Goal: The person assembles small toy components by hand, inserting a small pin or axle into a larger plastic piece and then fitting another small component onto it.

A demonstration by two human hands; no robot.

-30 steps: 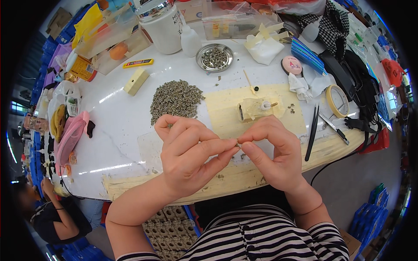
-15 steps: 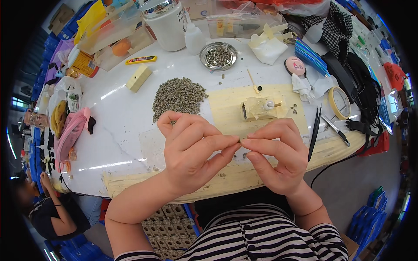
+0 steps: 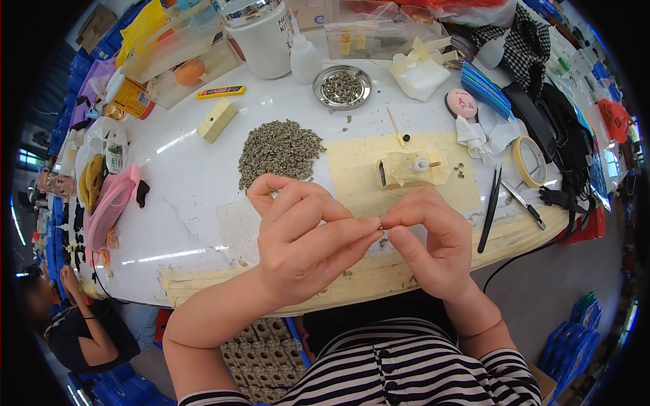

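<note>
Both hands meet above the front of the table. My left hand point(image 3: 298, 237) pinches a tiny metal-looking part point(image 3: 381, 228) between thumb and index finger; its other fingers are curled. My right hand point(image 3: 435, 243) is closed at the same spot, its index fingertip against the part and its thumb just below. Fingertips hide most of the part, so its shape cannot be made out. Beyond my left hand lies a large heap of small grey-brown metal parts point(image 3: 279, 154). Past my right hand sits a tape-covered block point(image 3: 399, 174) with a white nozzle-like piece on it.
Black tweezers point(image 3: 489, 210), a utility knife point(image 3: 523, 197) and a tape roll point(image 3: 518, 159) lie at the right. Farther back are a round metal dish point(image 3: 317, 88) of parts, a squeeze bottle point(image 3: 305, 61) and a pale block point(image 3: 217, 120). A person point(image 3: 88, 331) sits at far left.
My fingertips and the tiny part have shifted slightly right. The right index finger has bent more and its thumb has come nearer the part.
</note>
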